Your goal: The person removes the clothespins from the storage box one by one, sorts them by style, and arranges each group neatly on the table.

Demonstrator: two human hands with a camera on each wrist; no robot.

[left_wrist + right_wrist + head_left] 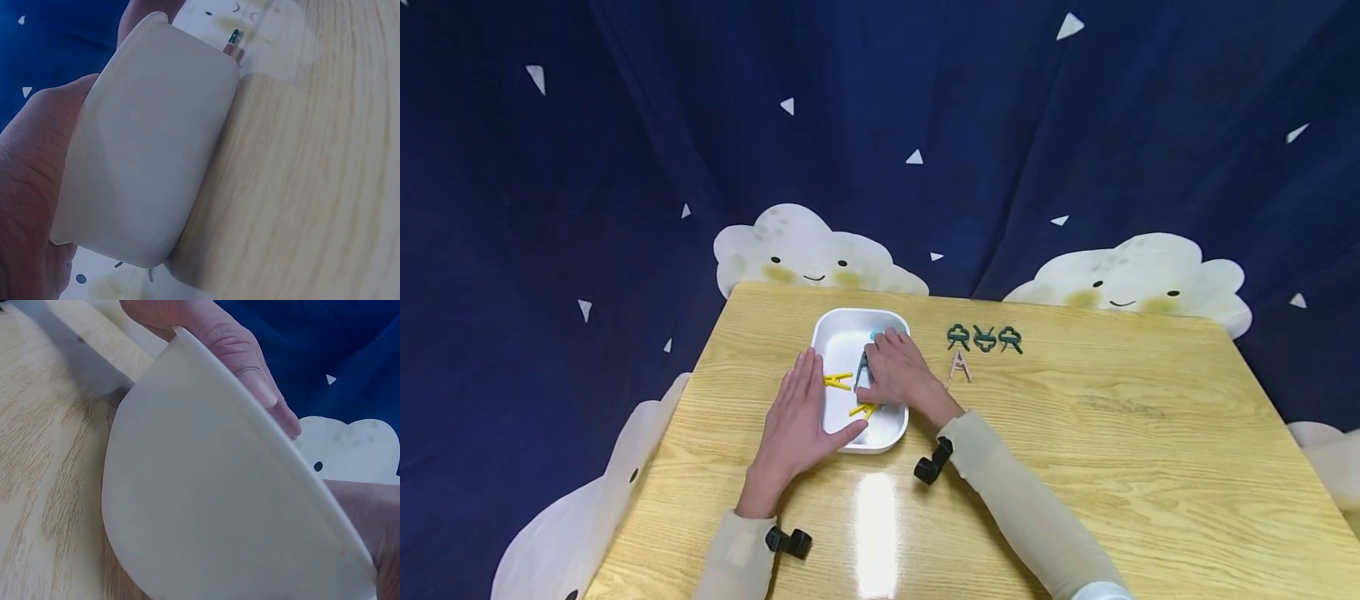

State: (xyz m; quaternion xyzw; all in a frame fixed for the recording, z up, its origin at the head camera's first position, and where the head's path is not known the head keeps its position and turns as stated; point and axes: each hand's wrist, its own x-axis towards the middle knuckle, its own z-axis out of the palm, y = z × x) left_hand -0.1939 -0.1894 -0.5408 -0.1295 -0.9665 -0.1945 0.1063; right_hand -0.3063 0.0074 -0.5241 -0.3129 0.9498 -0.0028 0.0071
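The left hand (797,421), fingers straight and thumb spread apart, rests on the left side of the white tray (842,350), a yellow clip just beside its fingers (805,375). The right hand (893,368) reaches inside, a dark green clip (861,371) immediately to its left; I cannot tell whether its fingers pinch anything.

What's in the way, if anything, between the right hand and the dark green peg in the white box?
Nothing I can see: the right hand is over the white box, right beside the dark green peg.
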